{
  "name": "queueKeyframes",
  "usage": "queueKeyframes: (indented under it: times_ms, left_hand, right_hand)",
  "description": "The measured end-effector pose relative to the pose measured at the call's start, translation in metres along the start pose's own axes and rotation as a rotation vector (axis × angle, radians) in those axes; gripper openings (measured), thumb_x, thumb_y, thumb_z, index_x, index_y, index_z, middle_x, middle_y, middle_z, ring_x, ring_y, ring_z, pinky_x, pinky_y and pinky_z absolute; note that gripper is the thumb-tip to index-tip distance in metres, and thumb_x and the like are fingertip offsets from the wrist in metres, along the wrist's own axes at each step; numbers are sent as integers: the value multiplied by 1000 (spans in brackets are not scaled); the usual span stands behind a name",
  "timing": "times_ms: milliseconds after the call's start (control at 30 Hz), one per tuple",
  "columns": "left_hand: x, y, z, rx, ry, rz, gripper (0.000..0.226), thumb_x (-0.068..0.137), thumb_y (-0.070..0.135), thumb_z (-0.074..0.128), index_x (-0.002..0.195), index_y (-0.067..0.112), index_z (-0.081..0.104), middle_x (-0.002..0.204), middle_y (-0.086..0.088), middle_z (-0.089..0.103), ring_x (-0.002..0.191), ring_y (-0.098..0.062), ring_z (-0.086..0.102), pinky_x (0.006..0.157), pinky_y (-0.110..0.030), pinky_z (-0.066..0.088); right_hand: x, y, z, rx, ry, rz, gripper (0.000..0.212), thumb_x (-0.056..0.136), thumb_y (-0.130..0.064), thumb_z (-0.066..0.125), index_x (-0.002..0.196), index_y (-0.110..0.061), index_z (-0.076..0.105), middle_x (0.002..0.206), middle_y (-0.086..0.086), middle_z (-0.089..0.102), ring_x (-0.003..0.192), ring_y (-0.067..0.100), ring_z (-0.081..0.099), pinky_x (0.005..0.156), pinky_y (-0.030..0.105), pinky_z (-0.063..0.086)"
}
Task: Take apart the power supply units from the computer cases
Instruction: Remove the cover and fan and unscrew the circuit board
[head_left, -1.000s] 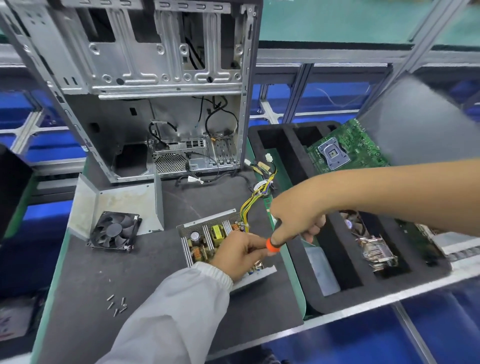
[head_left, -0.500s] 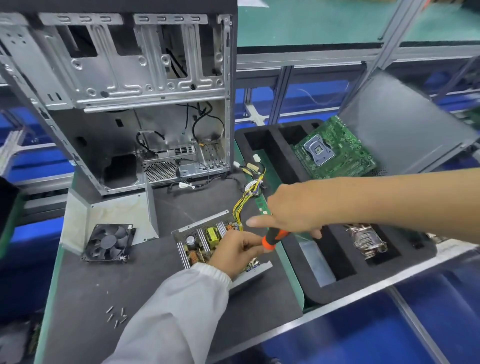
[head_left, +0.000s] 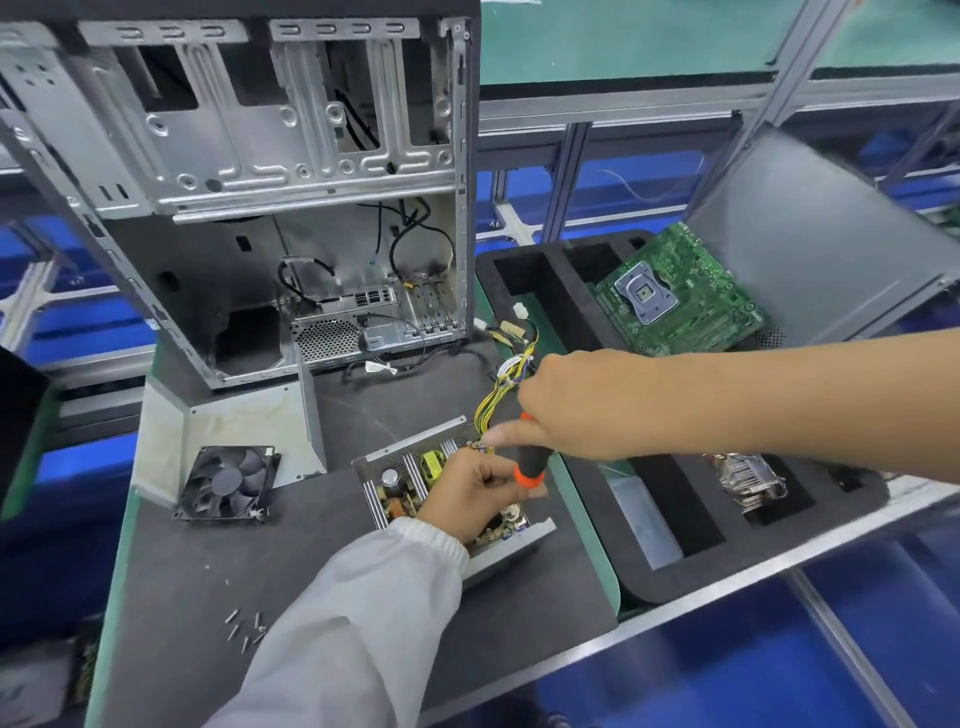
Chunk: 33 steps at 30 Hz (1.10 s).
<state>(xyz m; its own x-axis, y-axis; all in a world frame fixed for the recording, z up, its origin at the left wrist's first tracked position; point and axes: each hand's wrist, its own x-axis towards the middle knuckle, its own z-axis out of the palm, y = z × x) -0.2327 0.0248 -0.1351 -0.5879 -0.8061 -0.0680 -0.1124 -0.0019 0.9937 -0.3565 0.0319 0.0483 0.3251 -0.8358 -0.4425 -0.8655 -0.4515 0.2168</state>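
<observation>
Dark grey matting covers the desk (head_left: 208, 561), with blue bins and grey metal rails blurred behind it. An opened power supply unit (head_left: 410, 478) lies near the desk's front edge, its circuit board showing, though much of it is hidden under the left hand (head_left: 470, 499). That hand, in a white sleeve (head_left: 353, 623), rests on the board with its fingers curled; what they pinch, if anything, is too small to make out. The right hand (head_left: 566, 405) reaches across from the right and grips a screwdriver (head_left: 530, 462) with a black and orange handle; its tip is hidden behind the left hand. Yellow wires (head_left: 498, 395) run up from the unit and pass behind the right hand. Behind stands the stripped computer case (head_left: 260, 182), its top cut off by the frame. A black fan (head_left: 226, 483) lies beside a bent metal cover (head_left: 234, 421), and loose screws (head_left: 244, 626) sit near the sleeve. To the right, a black foam tray (head_left: 675, 577) holds a green motherboard (head_left: 675, 291) and a heatsink (head_left: 748, 478), partly hidden by the arm.
</observation>
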Motion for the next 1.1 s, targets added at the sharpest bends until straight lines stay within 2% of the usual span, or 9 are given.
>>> queueKeyframes:
  times_ms: [133, 200, 300, 400, 567, 667, 867, 967, 1100]
  left_hand:
    - [1, 8, -2, 11, -65, 29, 7, 77, 22, 79, 81, 18, 77, 73, -8, 46, 77, -20, 33, 72, -33, 33]
    - [3, 9, -2, -2, -95, 53, 9, 75, 20, 80, 78, 13, 75, 70, -4, 47, 76, -18, 35, 72, -31, 35]
    - [8, 5, -2, 60, -90, 109, 28, 76, 6, 78, 64, 29, 67, 48, 16, 38, 56, -3, 32, 57, -22, 38]
    - [8, 4, 0, 113, -119, 95, 13, 76, 12, 76, 73, 24, 74, 48, 15, 46, 53, 0, 34, 55, -23, 35]
    - [7, 7, 4, 41, -96, 37, 7, 78, 20, 80, 80, 27, 80, 83, -7, 47, 82, -18, 37, 76, -34, 35]
    - [6, 7, 2, 27, -89, 30, 13, 79, 6, 78, 67, 7, 74, 61, 1, 47, 62, -13, 37, 66, -23, 35]
    - [6, 7, 5, 50, -125, 69, 34, 83, -1, 72, 62, 26, 73, 58, -5, 45, 61, -16, 38, 67, -27, 35]
    - [7, 3, 7, 32, -93, 46, 6, 79, 6, 78, 79, 3, 73, 73, -6, 44, 76, -19, 37, 73, -31, 33]
    - [8, 2, 6, -16, -73, 35, 15, 78, 12, 79, 66, 19, 75, 56, -1, 32, 64, -20, 24, 67, -31, 29]
  right_hand:
    - [0, -4, 7, -127, -48, -197, 2, 97, -15, 47, 99, -16, 46, 86, 10, 49, 76, 27, 52, 48, 30, 27]
    - [-4, -2, 8, -177, -88, -307, 23, 89, -5, 51, 105, -19, 41, 108, 9, 44, 79, 26, 50, 49, 29, 23]
    - [-11, -6, 3, -161, -151, -298, 43, 88, -13, 58, 124, -22, 37, 119, 8, 38, 65, 21, 44, 52, 32, 33]
    - [-8, -4, -10, 35, -314, -59, 37, 92, -46, 55, 113, -19, 40, 50, -3, 48, 42, 15, 56, 44, 26, 43]
    - [-3, -3, 1, -256, -185, -41, 21, 98, -18, 50, 118, -17, 51, 104, 7, 59, 79, 23, 57, 58, 30, 41]
    - [-12, -3, 14, -286, 4, -261, 47, 86, -13, 58, 127, -25, 39, 124, 9, 33, 96, 26, 44, 55, 30, 28]
    - [-11, 2, 11, -23, -41, -29, 48, 85, -64, 51, 103, -21, 39, 77, 0, 32, 62, 23, 41, 46, 29, 26]
    - [-5, 1, 9, -94, -62, 25, 37, 101, -47, 38, 85, -15, 48, 77, 3, 45, 75, 29, 51, 61, 33, 39]
    - [-15, 0, 11, -173, -131, -162, 34, 93, -16, 53, 123, -19, 38, 119, 8, 40, 91, 23, 44, 51, 27, 27]
